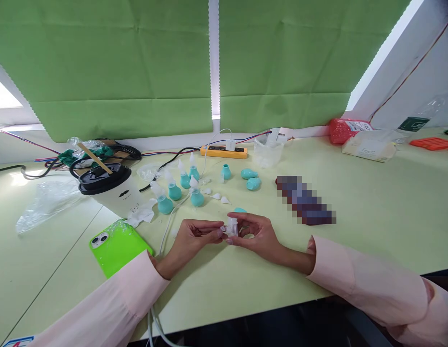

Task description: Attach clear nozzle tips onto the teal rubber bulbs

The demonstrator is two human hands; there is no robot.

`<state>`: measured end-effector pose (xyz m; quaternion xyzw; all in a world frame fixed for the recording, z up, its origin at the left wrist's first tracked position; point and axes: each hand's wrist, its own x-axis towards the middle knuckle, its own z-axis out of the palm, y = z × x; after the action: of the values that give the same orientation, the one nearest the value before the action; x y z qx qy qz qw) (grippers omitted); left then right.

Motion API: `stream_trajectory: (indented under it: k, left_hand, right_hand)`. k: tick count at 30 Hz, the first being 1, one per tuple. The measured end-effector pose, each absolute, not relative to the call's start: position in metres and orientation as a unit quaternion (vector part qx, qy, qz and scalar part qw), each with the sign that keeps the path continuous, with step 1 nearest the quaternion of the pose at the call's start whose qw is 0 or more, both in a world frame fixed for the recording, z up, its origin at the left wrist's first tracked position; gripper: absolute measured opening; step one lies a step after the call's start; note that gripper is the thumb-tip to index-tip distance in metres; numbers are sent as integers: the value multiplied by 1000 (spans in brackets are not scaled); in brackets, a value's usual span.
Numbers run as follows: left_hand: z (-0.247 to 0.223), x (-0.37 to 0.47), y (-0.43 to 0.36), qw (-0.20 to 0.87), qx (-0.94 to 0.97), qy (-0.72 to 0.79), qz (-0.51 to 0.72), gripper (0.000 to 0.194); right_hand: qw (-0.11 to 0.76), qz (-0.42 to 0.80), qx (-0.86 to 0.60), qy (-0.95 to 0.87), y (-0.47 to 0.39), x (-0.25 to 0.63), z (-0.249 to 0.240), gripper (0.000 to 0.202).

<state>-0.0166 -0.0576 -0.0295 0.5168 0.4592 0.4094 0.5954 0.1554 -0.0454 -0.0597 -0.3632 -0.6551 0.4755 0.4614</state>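
From my place far away, I see that the largest thing is the pair of green blinds (pixel 112 62), which hang behind the pale green bench (pixel 361 212). On this bench, at the left, stands a white paper cup (pixel 115 200) with a black lid and a straw. Beside the cup there lies a phone in a bright green case (pixel 117 250), partly under my left sleeve (pixel 112 294).

My two hands come together above the near middle of the bench, and both are clamped on one clear plastic piece. My right hand (pixel 258 233) keeps it between thumb and forefinger, while the fingertips of my left hand (pixel 195 238) pinch at its left side. I cannot tell whether a separate small part is between these left fingers.

To the right of the hands lies an object hidden by pixels (pixel 305 201). Farther back are a tissue pack (pixel 370 148), an orange power strip (pixel 224 152) and a clear tub (pixel 269 155).

Next in size are the turquoise bulbs (pixel 197 197): five carry white tips, one stands without a tip, two lie near it, and another is partly covered by my right hand. Smaller is the clear plastic piece (pixel 232 227) itself. The smallest are three loose white tips (pixel 225 200), lying just beyond the hands.
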Motion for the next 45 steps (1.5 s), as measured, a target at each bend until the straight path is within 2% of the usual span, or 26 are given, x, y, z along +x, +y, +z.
stream_trajectory:
  k: [19, 29, 31, 34, 38, 41, 45]
  left_hand:
    - [-32, -10, -63, 434, 623, 493, 426, 15]
    - [-39, -16, -59, 461, 661, 420, 418, 18]
    - [-39, -16, -60, 422, 694, 411, 415, 18]
    - [-41, -15, -65, 303, 768, 387, 410, 21]
    - [-42, -15, -73, 211, 835, 385, 333, 37]
    - [-40, -15, -74, 243, 852, 386, 255, 49]
    - [-36, -15, -73, 366, 831, 364, 207, 55]
  right_hand:
    - [474, 440, -349, -678, -45, 154, -63, 47]
    - [448, 493, -379, -642, -45, 155, -61, 56]
    - [443, 519, -385, -622, -45, 155, -61, 57]
    - [442, 566, -384, -581, -46, 153, -59, 56]
    - [474, 591, -372, -536, -46, 152, -56, 53]
    - [504, 593, -365, -511, -43, 153, -54, 50]
    - [521, 596, -351, -501, -42, 154, -53, 48]
